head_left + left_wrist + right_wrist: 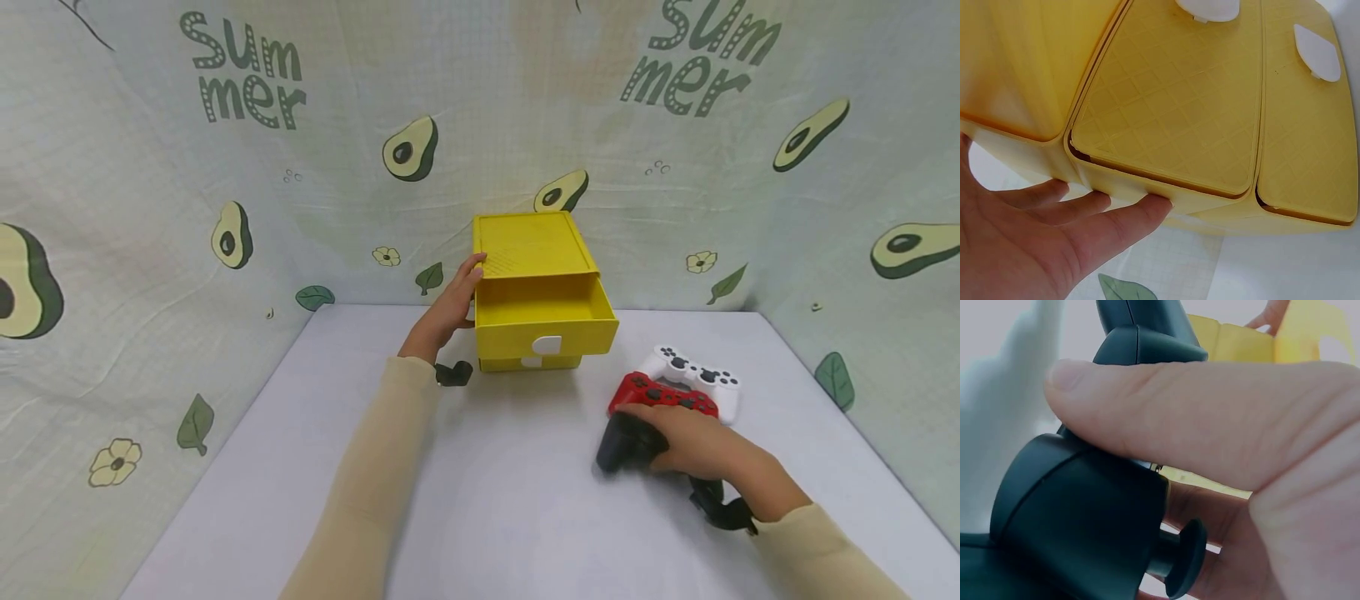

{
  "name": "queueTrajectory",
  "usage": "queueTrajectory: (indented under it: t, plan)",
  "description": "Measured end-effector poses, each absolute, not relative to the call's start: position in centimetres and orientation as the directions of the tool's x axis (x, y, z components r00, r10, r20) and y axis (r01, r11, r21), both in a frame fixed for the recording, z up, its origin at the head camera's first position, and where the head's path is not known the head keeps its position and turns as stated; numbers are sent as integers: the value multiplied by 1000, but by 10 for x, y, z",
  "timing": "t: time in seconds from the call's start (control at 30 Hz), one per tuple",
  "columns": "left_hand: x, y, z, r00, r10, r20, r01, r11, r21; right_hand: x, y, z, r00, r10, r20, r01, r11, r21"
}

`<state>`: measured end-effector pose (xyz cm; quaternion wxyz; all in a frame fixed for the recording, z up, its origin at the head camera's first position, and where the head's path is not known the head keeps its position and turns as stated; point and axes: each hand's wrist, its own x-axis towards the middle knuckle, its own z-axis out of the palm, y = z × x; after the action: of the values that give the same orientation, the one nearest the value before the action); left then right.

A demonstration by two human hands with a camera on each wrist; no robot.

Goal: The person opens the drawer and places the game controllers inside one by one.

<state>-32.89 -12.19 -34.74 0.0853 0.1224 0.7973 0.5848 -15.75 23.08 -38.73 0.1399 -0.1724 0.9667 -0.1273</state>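
A yellow drawer unit (532,243) stands at the back of the table, its top drawer (504,340) pulled out and white tabs on the drawer fronts. My left hand (452,307) lies against the unit's left side. In the left wrist view, its fingers (1124,224) touch the side wall with the tips and are extended. On the right, my right hand (705,442) grips a black game controller (628,442); the thumb (1166,406) lies across it in the right wrist view. Just behind are a red game controller (647,392) and a white game controller (723,379).
The white table (495,517) meets hanging cloth (337,192) printed with avocados and leaves at the back and sides. A black strap (720,504) is on the right wrist, and another dark piece (453,373) is at the left wrist.
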Motion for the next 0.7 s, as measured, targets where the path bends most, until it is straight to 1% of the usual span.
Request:
queueTrajectory:
  t: [0.27, 0.47, 0.7]
  plan:
    - [-329, -122, -347, -954, 299, 8, 96, 284, 954, -159, 234, -370, -898, -388, -208, -323, 901, -289]
    - [-328, -122, -347, -955, 298, 9, 97, 282, 955, -161, 239, -357, -887, -427, -175, -370, 884, -285]
    - [-329, -122, -347, -955, 295, 0, 86, 278, 957, -162, 241, -337, -882, -428, -198, -352, 877, -327]
